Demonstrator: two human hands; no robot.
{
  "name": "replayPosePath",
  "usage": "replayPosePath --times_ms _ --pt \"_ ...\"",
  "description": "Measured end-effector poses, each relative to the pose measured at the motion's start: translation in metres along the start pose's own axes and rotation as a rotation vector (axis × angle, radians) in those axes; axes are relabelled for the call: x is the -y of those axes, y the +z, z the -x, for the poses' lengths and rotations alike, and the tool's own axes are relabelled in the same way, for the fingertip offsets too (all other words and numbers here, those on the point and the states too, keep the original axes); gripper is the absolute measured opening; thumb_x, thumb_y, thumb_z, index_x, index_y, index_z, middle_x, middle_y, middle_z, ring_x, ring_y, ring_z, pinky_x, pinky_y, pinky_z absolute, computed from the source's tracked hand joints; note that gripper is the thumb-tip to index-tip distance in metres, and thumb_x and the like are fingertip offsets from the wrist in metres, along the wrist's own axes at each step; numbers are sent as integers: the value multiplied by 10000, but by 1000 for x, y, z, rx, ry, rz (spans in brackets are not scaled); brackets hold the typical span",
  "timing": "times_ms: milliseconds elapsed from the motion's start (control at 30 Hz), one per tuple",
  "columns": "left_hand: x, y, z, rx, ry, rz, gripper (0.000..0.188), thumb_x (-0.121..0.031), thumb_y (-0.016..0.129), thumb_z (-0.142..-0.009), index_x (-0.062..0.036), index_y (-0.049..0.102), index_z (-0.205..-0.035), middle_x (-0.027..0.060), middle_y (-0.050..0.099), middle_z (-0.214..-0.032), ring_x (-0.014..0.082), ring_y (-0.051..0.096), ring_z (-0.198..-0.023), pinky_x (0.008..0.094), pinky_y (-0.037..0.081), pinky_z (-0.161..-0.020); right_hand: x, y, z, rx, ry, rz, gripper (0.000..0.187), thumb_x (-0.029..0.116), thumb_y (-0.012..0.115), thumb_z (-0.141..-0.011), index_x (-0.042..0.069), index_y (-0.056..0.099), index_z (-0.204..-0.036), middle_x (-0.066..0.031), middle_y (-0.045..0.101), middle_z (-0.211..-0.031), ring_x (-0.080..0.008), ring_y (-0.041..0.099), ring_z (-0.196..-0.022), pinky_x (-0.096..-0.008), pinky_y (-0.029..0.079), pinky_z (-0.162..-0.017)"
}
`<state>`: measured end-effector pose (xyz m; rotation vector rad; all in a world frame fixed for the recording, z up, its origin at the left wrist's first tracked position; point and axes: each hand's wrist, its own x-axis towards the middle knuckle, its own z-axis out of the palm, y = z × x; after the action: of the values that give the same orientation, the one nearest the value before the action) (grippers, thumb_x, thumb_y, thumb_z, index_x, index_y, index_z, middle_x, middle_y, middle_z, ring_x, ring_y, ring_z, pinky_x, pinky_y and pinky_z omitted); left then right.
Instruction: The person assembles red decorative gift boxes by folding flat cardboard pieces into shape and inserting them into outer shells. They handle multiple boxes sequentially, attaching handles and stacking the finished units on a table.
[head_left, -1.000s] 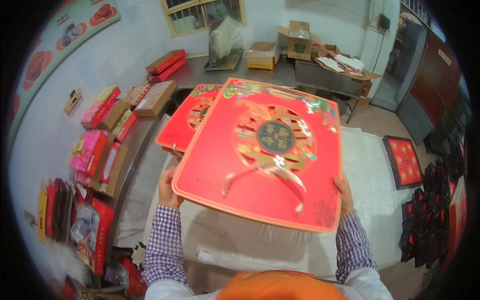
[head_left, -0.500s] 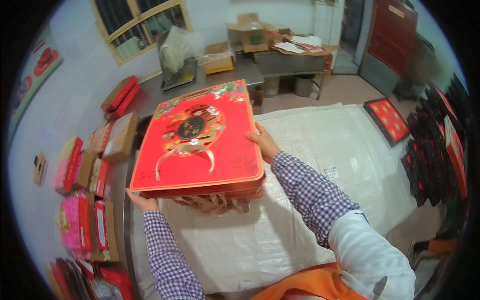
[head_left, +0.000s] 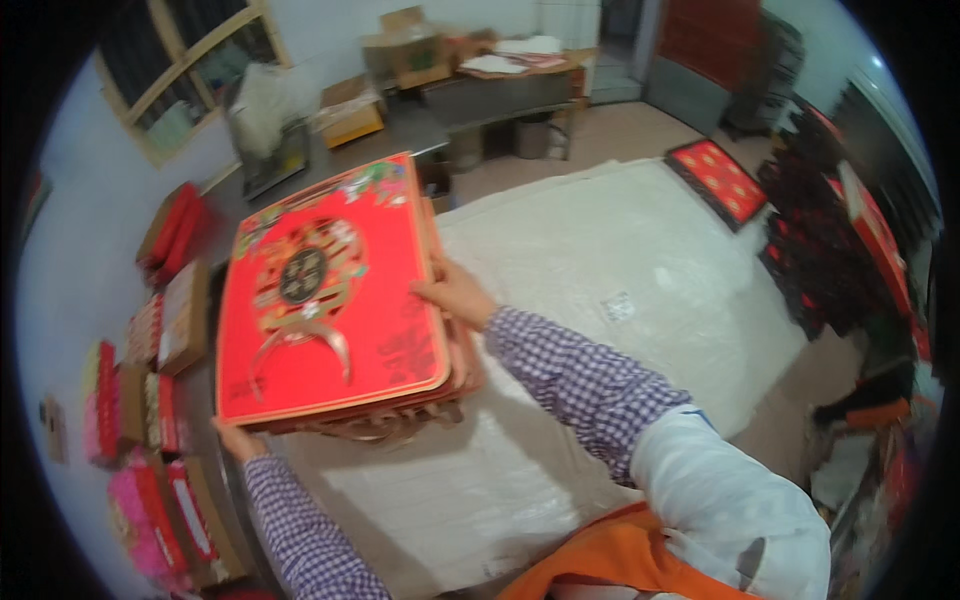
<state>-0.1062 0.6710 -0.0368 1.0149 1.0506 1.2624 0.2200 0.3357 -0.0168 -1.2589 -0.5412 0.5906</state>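
A large square red gift box lid (head_left: 385,300) lies tilted in my hands, with a gold edge, a floral cut-out round a dark medallion and a beige ribbon handle (head_left: 340,350). Directly beneath it are several similar red pieces with dangling ribbons (head_left: 385,428), and I cannot tell where the lid parts from them. My left hand (head_left: 242,440) is closed on its near left corner, most fingers hidden below. On the right edge my right hand (head_left: 458,292) grips with the thumb on top.
White sheeting (head_left: 560,250) covers the table under the stack. A dark-edged red tray (head_left: 715,180) sits at its far right corner, beside piled red-and-black boxes (head_left: 820,260). Cartons of packaging (head_left: 185,320) line the left wall; a yellow-brown carton (head_left: 350,112) stands on the metal counter at the back.
The whole view has swung right, so the surroundings shift left. The lid now tilts more, and its right edge stands further off the pieces below. Both hands keep their hold.
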Motion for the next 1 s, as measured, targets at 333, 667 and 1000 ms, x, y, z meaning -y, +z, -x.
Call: replayPosePath --times_ms 333,667,1000 --pt "69 -20 138 -153 34 -344 630 -487 406 -986 -18 388 -1407 168 433 -1406 309 396 -1314 455 285 -1107 -40 -119 171 -197 -44 707 547 320 627 -916 8 498 -1346 -184 545 -1278 -285 539 -1172 -374 450 -984" --pt "185 -49 419 491 -657 -420 599 -520 457 -918 -114 462 -1359 100 505 -1341 252 439 -1209 438 343 -1024 -79 -289 509 -545 612 623 403 255 617 -903 -6 600 -1210 -101 690 -1005 -165 652 -951 -309 516 -849" --pt "187 195 751 1324 -736 -94 523 -381 455 -997 9 394 -1340 186 490 -1330 287 503 -1208 416 400 -1024 -29 -414 708 -836 396 490 320 112 572 -944 -2 565 -1243 -68 692 -1010 -131 656 -907 -269 523 -828"
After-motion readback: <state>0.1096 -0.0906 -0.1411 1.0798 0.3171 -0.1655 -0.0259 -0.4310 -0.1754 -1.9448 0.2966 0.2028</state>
